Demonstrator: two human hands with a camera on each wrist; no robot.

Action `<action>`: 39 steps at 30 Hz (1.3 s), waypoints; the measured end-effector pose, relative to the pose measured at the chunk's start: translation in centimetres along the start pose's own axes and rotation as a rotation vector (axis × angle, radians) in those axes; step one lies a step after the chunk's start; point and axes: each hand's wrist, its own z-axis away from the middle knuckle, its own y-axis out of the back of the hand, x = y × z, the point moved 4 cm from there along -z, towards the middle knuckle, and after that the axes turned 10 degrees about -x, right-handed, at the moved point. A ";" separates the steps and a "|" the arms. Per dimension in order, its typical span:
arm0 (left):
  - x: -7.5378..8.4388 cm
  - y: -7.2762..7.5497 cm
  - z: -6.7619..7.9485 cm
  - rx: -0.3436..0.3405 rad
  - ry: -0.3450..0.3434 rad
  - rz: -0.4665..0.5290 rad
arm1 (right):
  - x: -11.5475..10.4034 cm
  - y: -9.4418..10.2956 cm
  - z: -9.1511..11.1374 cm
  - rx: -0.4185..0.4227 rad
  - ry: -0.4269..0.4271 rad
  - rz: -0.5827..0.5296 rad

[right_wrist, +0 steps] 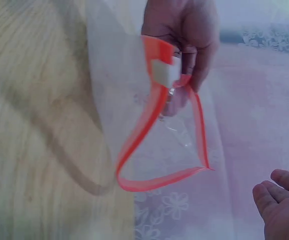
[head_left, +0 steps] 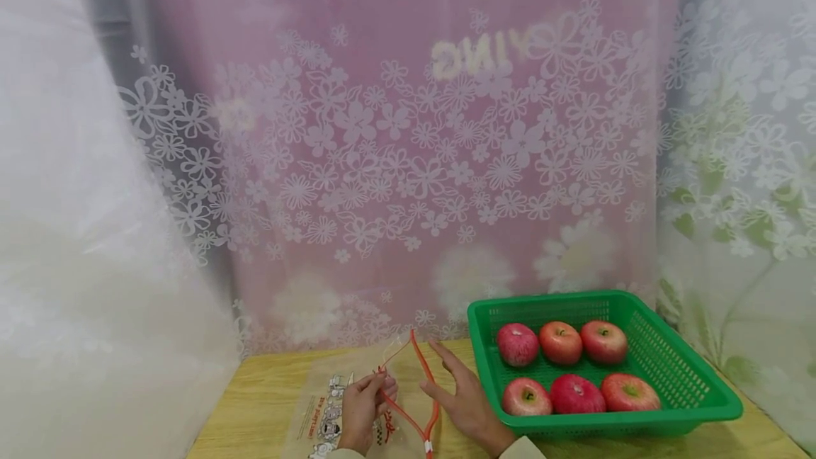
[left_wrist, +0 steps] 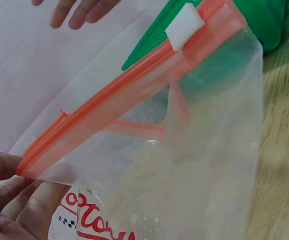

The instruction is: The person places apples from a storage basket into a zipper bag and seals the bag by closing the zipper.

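A clear plastic slider bag (head_left: 334, 402) with an orange zip rim and printed cartoon figures stands with its mouth spread wide. My left hand (head_left: 367, 408) pinches the left side of that rim between thumb and fingers. A white slider (left_wrist: 185, 26) sits near one end of the orange strip. To the right of the mouth, my right hand (head_left: 468, 404) has its fingers extended and apart, holding nothing. In the right wrist view the right hand's fingers (right_wrist: 284, 192) appear away from the orange rim (right_wrist: 159, 181).
A green plastic basket (head_left: 707, 402) stands on the wooden table (head_left: 255, 392) just right of my right hand. Several red apples (head_left: 576, 394) lie in it in two rows. Behind hangs a pink curtain (head_left: 395, 183) with white flowers; pale sheets flank both sides.
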 end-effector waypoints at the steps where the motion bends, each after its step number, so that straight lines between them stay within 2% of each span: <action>1: 0.0 0.0 0.0 -0.003 -0.003 0.002 | -0.2 0.2 0.0 0.011 0.013 -0.008; 4: -0.1 0.0 0.0 -0.001 -0.004 0.011 | -0.7 0.7 -0.1 0.025 0.016 -0.040; 8: -0.2 0.0 0.1 0.016 0.011 0.017 | -1.0 1.4 0.0 0.016 -0.021 -0.061; 16: -0.4 0.1 0.0 0.032 0.014 0.001 | -1.0 2.7 0.0 0.013 -0.066 -0.042; 22: -0.6 0.3 -0.1 0.023 -0.003 0.036 | -0.8 4.0 -0.2 0.011 -0.093 -0.038; 32: -0.1 0.5 0.4 0.002 0.001 0.044 | -0.7 5.4 -0.3 0.041 -0.061 -0.018; 39: 0.0 0.6 0.3 0.019 0.003 0.003 | -0.1 6.7 -0.3 0.025 -0.159 -0.011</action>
